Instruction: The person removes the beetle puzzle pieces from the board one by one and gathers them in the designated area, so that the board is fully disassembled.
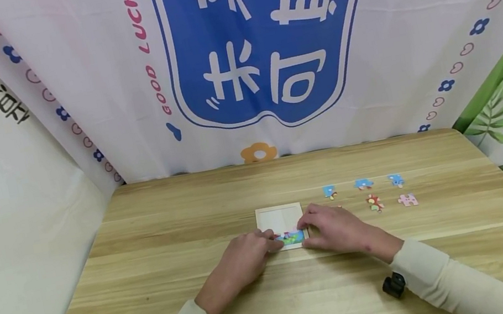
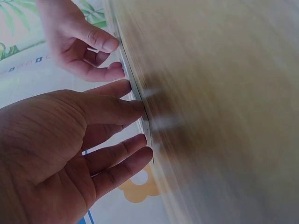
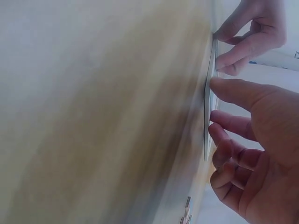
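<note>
A pale, square puzzle tray (image 1: 278, 208) lies flat on the wooden table, with colourful jigsaw pieces (image 1: 291, 237) along its near side. My left hand (image 1: 249, 255) rests at the tray's near left corner, its thumb on the pieces and its fingers loosely extended. On the right side, my right hand (image 1: 337, 227) touches the tray with a spread thumb and index finger. Its other fingers bend loosely in the right wrist view. Both wrist views show the tray (image 2: 135, 86) only edge-on, and fingers hide parts of its near corners.
Right of the tray lie loose jigsaw pieces: a blue one (image 1: 329, 191), two more blue ones behind, a red one (image 1: 375, 203) and a pink one (image 1: 408, 200). Another is mostly hidden by the right hand. A printed curtain (image 1: 139, 149) hangs behind the table (image 1: 165, 211).
</note>
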`<state>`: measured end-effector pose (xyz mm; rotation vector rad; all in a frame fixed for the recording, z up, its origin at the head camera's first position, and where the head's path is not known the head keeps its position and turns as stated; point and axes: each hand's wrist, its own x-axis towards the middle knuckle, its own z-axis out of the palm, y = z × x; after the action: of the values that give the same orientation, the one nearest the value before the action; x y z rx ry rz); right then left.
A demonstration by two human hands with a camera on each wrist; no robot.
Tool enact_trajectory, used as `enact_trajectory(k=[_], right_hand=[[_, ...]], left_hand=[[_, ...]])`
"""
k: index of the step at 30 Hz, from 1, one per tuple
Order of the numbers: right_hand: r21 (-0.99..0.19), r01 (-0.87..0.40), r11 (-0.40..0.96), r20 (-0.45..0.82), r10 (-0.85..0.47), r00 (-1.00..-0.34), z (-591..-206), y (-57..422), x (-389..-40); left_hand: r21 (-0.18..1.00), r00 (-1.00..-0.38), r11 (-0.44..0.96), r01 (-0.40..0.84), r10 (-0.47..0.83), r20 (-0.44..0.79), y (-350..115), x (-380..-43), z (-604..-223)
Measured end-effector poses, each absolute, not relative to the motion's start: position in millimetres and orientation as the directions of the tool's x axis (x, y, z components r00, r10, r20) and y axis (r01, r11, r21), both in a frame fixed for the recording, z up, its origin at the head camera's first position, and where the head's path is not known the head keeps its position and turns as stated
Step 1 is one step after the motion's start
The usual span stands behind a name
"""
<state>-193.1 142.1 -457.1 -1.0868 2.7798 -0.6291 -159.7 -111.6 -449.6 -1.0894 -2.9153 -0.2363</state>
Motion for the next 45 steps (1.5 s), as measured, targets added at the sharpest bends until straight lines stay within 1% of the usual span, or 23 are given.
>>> enact_trajectory(k=[4, 15, 25, 33, 38, 45], right_hand=[[-0.4, -0.628, 0.668, 0.06, -0.664, -0.745, -456, 141, -193], [-0.392, -0.616, 0.683, 0.062, -0.648, -0.759, -455, 136, -194], [-0.493, -0.549, 0.675, 0.063, -0.602, -0.796, -453, 133, -196], [-0.605, -0.529, 0.595, 0.12, -0.588, -0.8, -456, 135, -202], [-0.62, -0.497, 0.607, 0.102, -0.566, -0.818, -453, 139, -204], [-0.631, -0.477, 0.612, 0.083, -0.558, -0.826, -452, 152, -208]], left_hand=[[0.148, -0.76, 0.747, 0.649, 0.646, 0.07, -112, -160, -450], [0.137, -0.752, 0.74, 0.659, 0.654, 0.083, -113, -159, -450], [0.143, -0.749, 0.736, 0.662, 0.657, 0.09, -114, -159, -450], [0.141, -0.751, 0.738, 0.659, 0.654, 0.086, -113, -161, -449], [0.141, -0.747, 0.734, 0.664, 0.658, 0.096, -114, -161, -451], [0.125, -0.744, 0.734, 0.668, 0.66, 0.099, -113, -160, -450]])
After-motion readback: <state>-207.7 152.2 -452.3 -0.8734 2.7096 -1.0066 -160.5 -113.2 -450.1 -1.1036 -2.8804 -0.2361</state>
